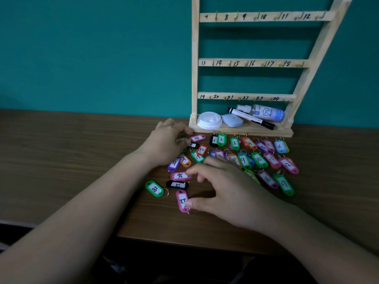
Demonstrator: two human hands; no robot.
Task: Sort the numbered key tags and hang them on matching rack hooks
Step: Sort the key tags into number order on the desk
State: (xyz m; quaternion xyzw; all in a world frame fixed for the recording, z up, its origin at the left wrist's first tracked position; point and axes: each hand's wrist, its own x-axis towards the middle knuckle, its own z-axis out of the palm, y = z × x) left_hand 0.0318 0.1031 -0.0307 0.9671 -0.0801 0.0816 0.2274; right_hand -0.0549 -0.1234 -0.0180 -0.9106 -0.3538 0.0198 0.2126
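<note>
Several coloured numbered key tags lie on the brown table (82, 160) before the wooden rack (254, 63), whose visible hooks, numbered 7 to 24, are bare. On the right the tags lie in rows, from tag 1 (214, 140) through tag 12 (288, 165) to tag 17 (284, 184). Unsorted tags are piled on the left. My left hand (168, 142) is curled over the pile beside a pink tag 18 (197, 138) and seems to pinch a green tag. My right hand (227, 187) is spread, its thumb on a pink tag 22 (182, 199) and its forefinger at a pink tag 24 (180, 176).
The rack's base tray holds a white lid (209, 119), a small white case (232, 120), a black marker (251, 118) and a spray bottle (264, 112). A green tag 18 (154, 188) and a black tag (176, 184) lie near the right hand. The table's front edge is close below my forearms.
</note>
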